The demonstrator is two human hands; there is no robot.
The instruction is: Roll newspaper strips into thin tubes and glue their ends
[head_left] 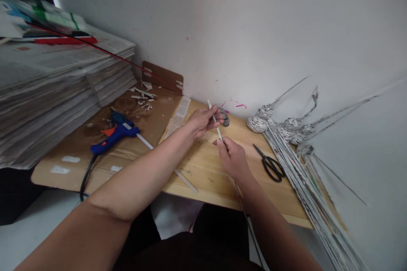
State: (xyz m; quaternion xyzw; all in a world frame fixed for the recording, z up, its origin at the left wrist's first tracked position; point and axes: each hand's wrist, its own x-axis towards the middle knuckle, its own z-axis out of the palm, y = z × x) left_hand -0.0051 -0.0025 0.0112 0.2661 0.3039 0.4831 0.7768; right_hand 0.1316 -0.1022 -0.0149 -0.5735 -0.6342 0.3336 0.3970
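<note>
Above the wooden table top, my left hand (203, 123) pinches a thin rolled-paper stick (218, 132) near its upper end. My right hand (233, 156) grips the same stick lower down, thumb and fingers closed round it. A long thin strand hangs below the right hand past the table's front edge; whether it belongs to the stick I cannot tell. Just behind the left fingers is a small grey curved thing (225, 118), partly hidden. Black-handled scissors (272, 167) lie to the right of my right hand.
A blue glue gun (114, 137) with a cord lies on brown cardboard (130, 152) at left, near paper scraps (144, 94). A tall newspaper stack (63, 97) stands beyond. Woven paper shapes (258, 123) and a bundle of long paper sticks (299, 186) lie right, near the wall.
</note>
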